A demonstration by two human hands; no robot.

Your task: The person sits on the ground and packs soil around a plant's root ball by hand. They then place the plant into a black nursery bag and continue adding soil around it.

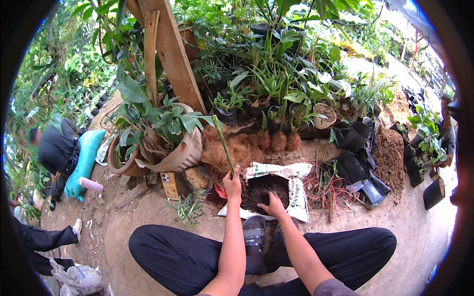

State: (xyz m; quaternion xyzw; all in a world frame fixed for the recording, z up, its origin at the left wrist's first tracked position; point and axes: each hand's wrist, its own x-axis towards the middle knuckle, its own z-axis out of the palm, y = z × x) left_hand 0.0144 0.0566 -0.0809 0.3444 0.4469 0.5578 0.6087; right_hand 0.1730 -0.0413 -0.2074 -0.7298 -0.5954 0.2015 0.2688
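Observation:
My left hand [232, 186] is closed around the lower part of a long, narrow green leaf cutting [223, 143], which stands up and leans a little left. It is held above the left side of an opened white sack [302, 197]. Dark crumbly soil [256, 191] fills the sack's opening. At the soil's right side, my right hand [275, 205] reaches down with thumb and fingers apart, touching it. Its fingertips are partly hidden. The leaf's lower end is covered by my left hand. Brown coconut fibre [229, 153] lies behind the sack.
Left of the sack are a small pot of pale grains [196, 178], a phone [170, 186] and a large potted plant [185, 148]. Reddish roots [328, 190] and black plastic pots [356, 170] lie right. Another person [59, 148] bends beside a teal sack [88, 160] at far left.

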